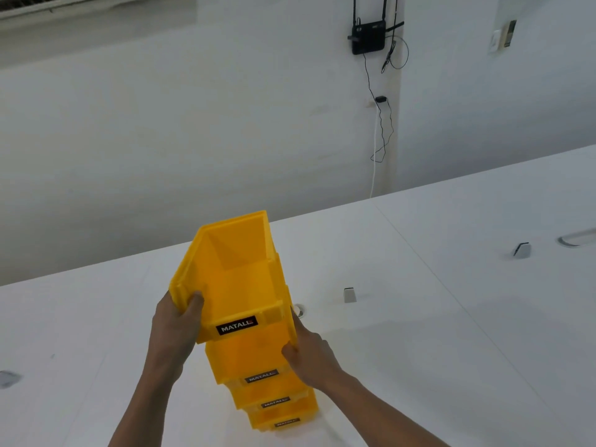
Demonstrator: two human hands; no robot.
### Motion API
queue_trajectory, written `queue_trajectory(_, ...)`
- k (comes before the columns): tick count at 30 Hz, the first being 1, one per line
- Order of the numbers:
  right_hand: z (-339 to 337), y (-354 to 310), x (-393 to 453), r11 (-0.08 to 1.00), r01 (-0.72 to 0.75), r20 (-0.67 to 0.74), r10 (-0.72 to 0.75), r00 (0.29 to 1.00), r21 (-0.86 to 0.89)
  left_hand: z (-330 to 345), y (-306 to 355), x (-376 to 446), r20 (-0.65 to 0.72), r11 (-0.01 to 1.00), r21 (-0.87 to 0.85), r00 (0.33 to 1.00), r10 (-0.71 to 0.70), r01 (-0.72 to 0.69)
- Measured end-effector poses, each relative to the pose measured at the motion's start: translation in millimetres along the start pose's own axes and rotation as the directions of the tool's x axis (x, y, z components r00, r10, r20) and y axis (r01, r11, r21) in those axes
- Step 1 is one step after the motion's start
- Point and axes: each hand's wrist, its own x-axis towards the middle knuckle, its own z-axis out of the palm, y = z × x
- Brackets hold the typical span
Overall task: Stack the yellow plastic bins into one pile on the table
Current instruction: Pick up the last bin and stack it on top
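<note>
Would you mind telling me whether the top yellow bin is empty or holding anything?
Empty: the top bin shows only bare yellow floor and walls inside.

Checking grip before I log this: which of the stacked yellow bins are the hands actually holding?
The top bin: left hand and right hand grip its sides. The three bins below are untouched.

— What does the person wear on the arms?
— Nothing: both forearms are bare, no sleeves in view.
— And the left hand and right hand?
— Bare too, no gloves.
</note>
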Motion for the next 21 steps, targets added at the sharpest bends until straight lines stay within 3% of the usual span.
queue_trajectory(6,4,2,1,0.999,-0.035,-0.02,0.035,0.999,-0.012,9,-18,-18,-0.045,0.999,0.039,0.999,0.007,-0.005)
queue_trajectory(21,14,10,8,0.999,-0.05,-0.064,0.05,0.997,0.0,2,-23,-24,0.011,0.99,0.14,1.0,0.003,-0.005)
